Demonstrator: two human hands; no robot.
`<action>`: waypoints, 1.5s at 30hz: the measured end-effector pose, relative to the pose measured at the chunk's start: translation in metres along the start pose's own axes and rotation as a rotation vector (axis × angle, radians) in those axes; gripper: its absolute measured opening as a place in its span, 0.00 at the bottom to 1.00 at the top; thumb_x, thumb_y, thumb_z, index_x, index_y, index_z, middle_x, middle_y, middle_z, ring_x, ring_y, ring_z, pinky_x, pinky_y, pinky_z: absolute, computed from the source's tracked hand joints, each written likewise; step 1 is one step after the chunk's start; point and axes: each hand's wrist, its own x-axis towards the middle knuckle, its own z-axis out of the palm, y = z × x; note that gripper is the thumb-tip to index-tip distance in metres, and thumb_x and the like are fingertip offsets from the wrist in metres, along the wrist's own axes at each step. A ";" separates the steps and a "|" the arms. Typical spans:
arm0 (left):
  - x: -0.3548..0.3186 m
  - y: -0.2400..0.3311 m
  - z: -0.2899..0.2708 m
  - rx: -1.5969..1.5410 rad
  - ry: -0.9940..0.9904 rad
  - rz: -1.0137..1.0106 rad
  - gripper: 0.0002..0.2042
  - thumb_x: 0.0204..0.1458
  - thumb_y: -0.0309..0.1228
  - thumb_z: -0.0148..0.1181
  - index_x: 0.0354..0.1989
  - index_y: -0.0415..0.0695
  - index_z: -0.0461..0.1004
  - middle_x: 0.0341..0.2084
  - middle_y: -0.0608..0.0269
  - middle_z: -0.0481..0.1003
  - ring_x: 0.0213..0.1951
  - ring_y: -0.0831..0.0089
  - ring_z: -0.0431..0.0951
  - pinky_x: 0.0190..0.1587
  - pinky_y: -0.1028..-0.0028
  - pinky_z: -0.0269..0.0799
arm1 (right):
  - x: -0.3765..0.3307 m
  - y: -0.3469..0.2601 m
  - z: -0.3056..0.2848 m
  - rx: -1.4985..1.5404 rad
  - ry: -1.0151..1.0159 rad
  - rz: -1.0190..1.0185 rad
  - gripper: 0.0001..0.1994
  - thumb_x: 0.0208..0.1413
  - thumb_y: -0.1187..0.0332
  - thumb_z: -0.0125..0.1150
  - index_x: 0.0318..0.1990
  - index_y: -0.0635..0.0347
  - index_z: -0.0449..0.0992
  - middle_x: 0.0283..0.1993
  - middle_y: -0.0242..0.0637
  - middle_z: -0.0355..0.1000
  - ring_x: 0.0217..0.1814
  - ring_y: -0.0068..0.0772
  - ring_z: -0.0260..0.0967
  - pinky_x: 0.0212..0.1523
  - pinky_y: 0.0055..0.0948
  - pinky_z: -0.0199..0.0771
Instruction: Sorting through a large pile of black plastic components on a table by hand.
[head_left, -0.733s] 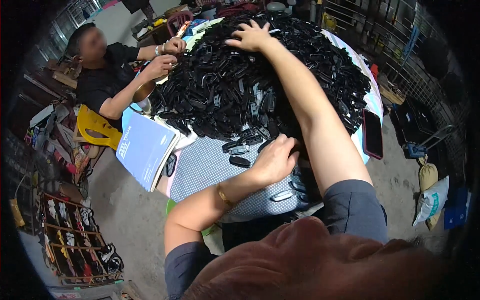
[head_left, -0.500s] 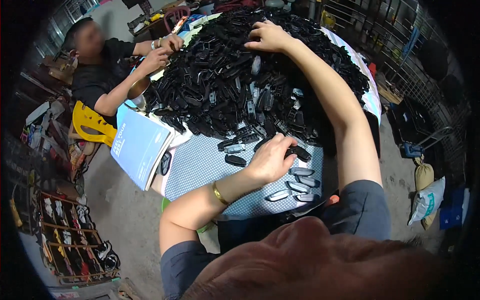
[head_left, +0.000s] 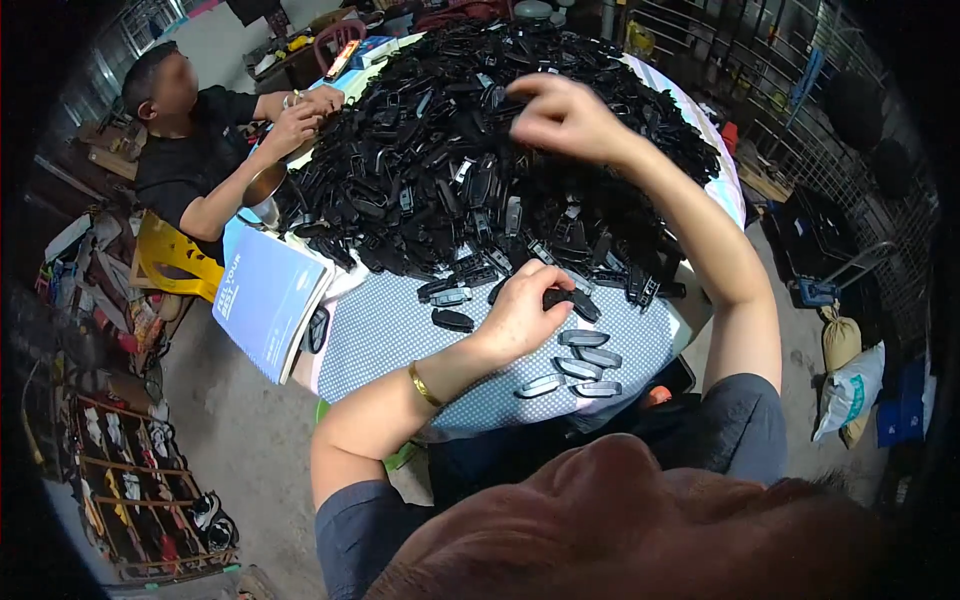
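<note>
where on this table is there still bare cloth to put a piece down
Bare dotted cloth lies between the blue booklet and your left hand. The black heap fills the table's far part, and a small row of pieces crowds the right.

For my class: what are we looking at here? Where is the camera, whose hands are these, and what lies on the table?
The camera sits on a person's head, looking down through a wide lens that bends edges. The left hand holds a small black plastic piece in its fingers over a dotted tablecloth. The right hand reaches, fingers curled, over a big heap of black plastic pieces. A few sorted pieces lie in a row. A co-worker sits at the far left beside a blue booklet.
</note>
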 end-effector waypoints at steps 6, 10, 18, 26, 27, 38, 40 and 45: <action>0.008 -0.011 0.011 -0.317 -0.020 -0.177 0.13 0.39 0.22 0.61 0.35 0.39 0.69 0.32 0.61 0.69 0.33 0.72 0.72 0.36 0.75 0.70 | 0.024 0.149 -0.014 -0.234 0.287 0.597 0.31 0.45 0.43 0.58 0.48 0.59 0.73 0.48 0.42 0.71 0.51 0.36 0.67 0.51 0.31 0.65; 0.010 -0.012 0.007 -0.498 -0.103 -0.248 0.13 0.39 0.22 0.61 0.36 0.40 0.70 0.28 0.67 0.68 0.28 0.81 0.69 0.33 0.80 0.68 | 0.040 0.193 0.025 -0.089 0.061 0.740 0.48 0.30 0.28 0.55 0.60 0.46 0.61 0.61 0.50 0.57 0.64 0.50 0.53 0.62 0.40 0.55; 0.009 -0.009 0.003 -0.694 -0.156 -0.262 0.15 0.50 0.21 0.54 0.48 0.40 0.66 0.31 0.71 0.68 0.34 0.86 0.67 0.38 0.85 0.65 | 0.038 0.118 0.043 -0.370 -0.120 0.344 0.22 0.46 0.50 0.59 0.43 0.54 0.75 0.47 0.41 0.69 0.49 0.43 0.67 0.51 0.33 0.66; 0.016 -0.024 0.012 -0.523 -0.017 -0.078 0.19 0.47 0.22 0.54 0.50 0.39 0.65 0.34 0.66 0.67 0.29 0.82 0.63 0.31 0.81 0.64 | -0.014 0.018 0.026 -0.116 0.000 0.089 0.14 0.47 0.60 0.60 0.38 0.61 0.75 0.42 0.39 0.71 0.44 0.44 0.69 0.45 0.34 0.69; 0.016 -0.026 0.009 -0.451 -0.086 -0.090 0.21 0.51 0.20 0.51 0.55 0.39 0.59 0.36 0.66 0.68 0.33 0.83 0.70 0.37 0.83 0.70 | -0.020 0.009 0.026 -0.112 -0.005 0.101 0.14 0.47 0.60 0.60 0.38 0.61 0.75 0.42 0.39 0.71 0.44 0.44 0.69 0.45 0.34 0.69; 0.015 -0.015 0.006 -0.527 -0.112 -0.195 0.16 0.51 0.23 0.54 0.49 0.36 0.62 0.33 0.64 0.68 0.31 0.80 0.73 0.33 0.81 0.72 | -0.089 -0.052 0.029 -0.166 0.161 0.092 0.12 0.50 0.64 0.58 0.42 0.57 0.75 0.53 0.38 0.67 0.57 0.44 0.62 0.55 0.35 0.63; 0.016 -0.014 0.005 -0.507 -0.118 -0.207 0.17 0.50 0.23 0.55 0.49 0.36 0.63 0.33 0.65 0.66 0.31 0.80 0.73 0.34 0.81 0.73 | -0.095 -0.057 0.028 -0.025 0.216 0.207 0.12 0.50 0.65 0.58 0.43 0.56 0.75 0.56 0.38 0.65 0.58 0.42 0.61 0.56 0.35 0.61; 0.014 -0.008 0.005 -0.324 -0.094 -0.190 0.16 0.47 0.22 0.58 0.46 0.37 0.67 0.31 0.68 0.66 0.28 0.84 0.70 0.33 0.84 0.69 | -0.123 -0.077 0.003 -0.097 0.357 0.348 0.12 0.50 0.66 0.58 0.41 0.61 0.75 0.35 0.37 0.69 0.40 0.32 0.67 0.42 0.26 0.66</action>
